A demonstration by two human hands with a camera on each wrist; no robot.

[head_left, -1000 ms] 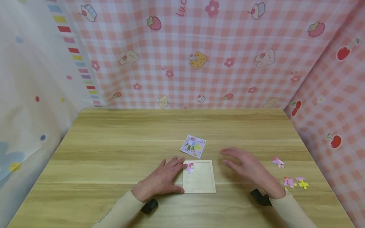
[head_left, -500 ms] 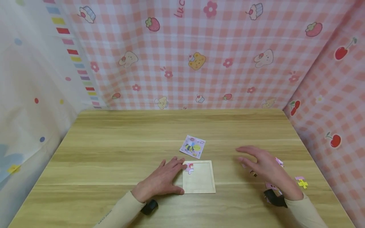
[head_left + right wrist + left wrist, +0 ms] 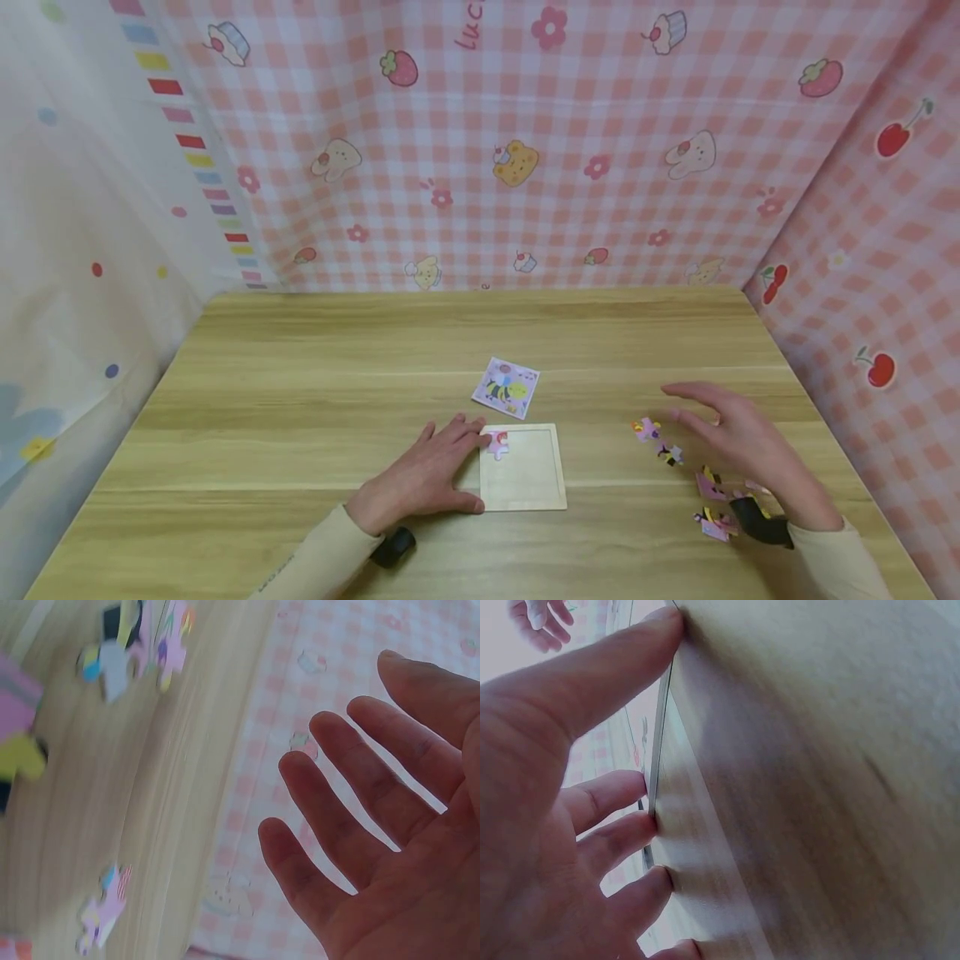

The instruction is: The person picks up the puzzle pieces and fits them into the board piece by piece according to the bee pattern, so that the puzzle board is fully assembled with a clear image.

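My left hand (image 3: 422, 477) lies at the left side of a square wooden puzzle tray (image 3: 525, 502). Its thumb and fingertips touch the tray's edge, as the left wrist view also shows. In the tray's upper left corner is a pink jigsaw piece (image 3: 498, 447). Over the right of the table hovers my right hand (image 3: 750, 442), fingers apart and holding nothing. Loose jigsaw pieces lie under and beside it, including a pink and orange piece (image 3: 646, 429) and a black and yellow piece (image 3: 670, 455). The hand and wrist strap hide part of the group.
Behind the tray lies a small picture card (image 3: 507, 387) with a bee on it. More jigsaw pieces (image 3: 715, 525) sit close together by the right wrist. A pink checked cloth (image 3: 480, 167) hangs at the wooden table's (image 3: 315, 350) back edge.
My right hand has moved to the right, away from the tray, uncovering several loose jigsaw pieces. The left hand, tray and the piece in it stay in place.
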